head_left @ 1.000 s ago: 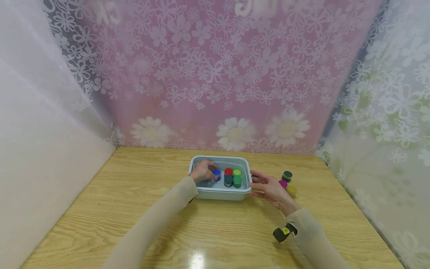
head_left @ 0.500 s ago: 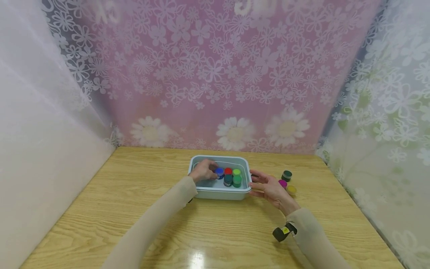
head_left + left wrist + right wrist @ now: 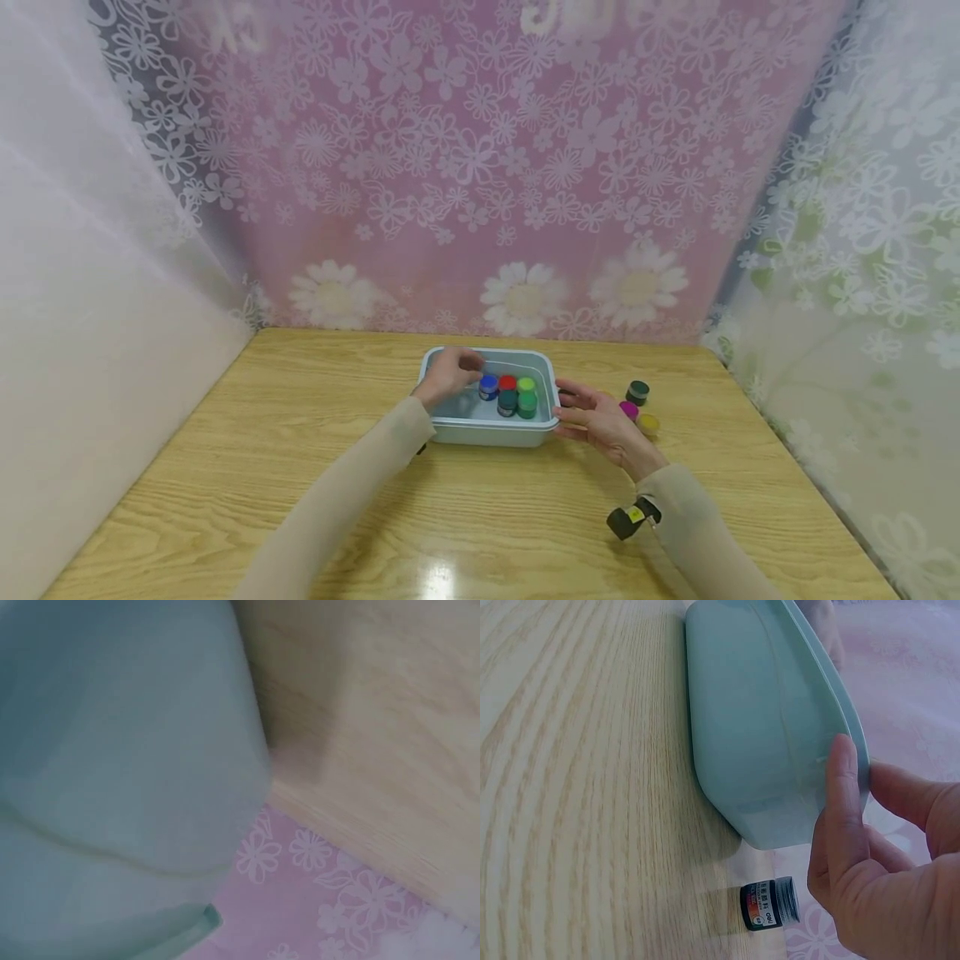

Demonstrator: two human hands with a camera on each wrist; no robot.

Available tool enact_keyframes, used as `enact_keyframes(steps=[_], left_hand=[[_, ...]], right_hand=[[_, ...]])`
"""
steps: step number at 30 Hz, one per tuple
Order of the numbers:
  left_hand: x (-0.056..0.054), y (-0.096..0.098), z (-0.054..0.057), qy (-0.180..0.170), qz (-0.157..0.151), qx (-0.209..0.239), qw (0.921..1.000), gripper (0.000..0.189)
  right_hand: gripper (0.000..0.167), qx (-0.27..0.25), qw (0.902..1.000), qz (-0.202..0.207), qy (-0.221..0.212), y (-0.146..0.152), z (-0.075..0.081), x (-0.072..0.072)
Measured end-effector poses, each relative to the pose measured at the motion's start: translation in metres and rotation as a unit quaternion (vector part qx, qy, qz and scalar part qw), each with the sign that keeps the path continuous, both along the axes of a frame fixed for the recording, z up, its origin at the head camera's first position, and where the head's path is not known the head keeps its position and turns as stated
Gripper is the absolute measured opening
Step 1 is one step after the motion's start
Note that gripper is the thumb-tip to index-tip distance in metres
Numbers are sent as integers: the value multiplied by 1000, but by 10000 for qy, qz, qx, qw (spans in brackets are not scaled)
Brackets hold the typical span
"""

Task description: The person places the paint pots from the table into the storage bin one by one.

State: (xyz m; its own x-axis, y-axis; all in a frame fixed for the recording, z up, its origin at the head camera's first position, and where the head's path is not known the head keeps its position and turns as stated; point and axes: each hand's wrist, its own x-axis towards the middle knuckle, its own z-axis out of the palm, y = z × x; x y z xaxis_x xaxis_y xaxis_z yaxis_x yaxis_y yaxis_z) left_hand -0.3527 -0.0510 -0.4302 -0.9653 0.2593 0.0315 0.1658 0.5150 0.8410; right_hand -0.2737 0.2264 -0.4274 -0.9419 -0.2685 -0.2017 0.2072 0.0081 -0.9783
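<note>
A pale blue-green plastic basin (image 3: 483,437) stands on the table in the head view. Inside it, toward the right, several small paint jars sit together: a blue jar (image 3: 488,387), a red-lidded jar (image 3: 507,383), a dark teal jar (image 3: 507,404), a lime jar (image 3: 527,385) and a green jar (image 3: 527,405). My left hand (image 3: 448,377) hovers over the basin's left part, just left of the blue jar, fingers bent loosely around nothing. My right hand (image 3: 885,862) pinches the rim at the basin's right end, thumb on one side and fingers on the other.
Right of the basin, beside my right hand, stand a dark green jar (image 3: 637,392), a magenta-lidded jar (image 3: 628,410) and a yellow jar (image 3: 648,425). Flower-patterned curtains (image 3: 480,167) close off the table (image 3: 480,517) at the back and sides.
My left hand has moved the blue jar right, up against the red one, then let go and lifted slightly away to the left. My right hand has stayed on the rim.
</note>
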Motion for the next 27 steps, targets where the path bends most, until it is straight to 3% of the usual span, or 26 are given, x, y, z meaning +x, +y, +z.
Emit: enact_keyframes(steps=[5, 8, 21, 27], left_hand=[[1, -5, 6, 54, -99, 751, 9971, 21], [2, -9, 12, 212, -83, 975, 9950, 20], [18, -41, 29, 414, -267, 671, 9965, 24], [30, -57, 29, 503, -165, 793, 9954, 15]], right_hand=[[68, 6, 10000, 19, 39, 1, -1, 0], [68, 12, 10000, 25, 57, 2, -2, 1], [56, 420, 9987, -90, 266, 8, 6, 1], [51, 622, 9947, -512, 636, 15, 10, -1]])
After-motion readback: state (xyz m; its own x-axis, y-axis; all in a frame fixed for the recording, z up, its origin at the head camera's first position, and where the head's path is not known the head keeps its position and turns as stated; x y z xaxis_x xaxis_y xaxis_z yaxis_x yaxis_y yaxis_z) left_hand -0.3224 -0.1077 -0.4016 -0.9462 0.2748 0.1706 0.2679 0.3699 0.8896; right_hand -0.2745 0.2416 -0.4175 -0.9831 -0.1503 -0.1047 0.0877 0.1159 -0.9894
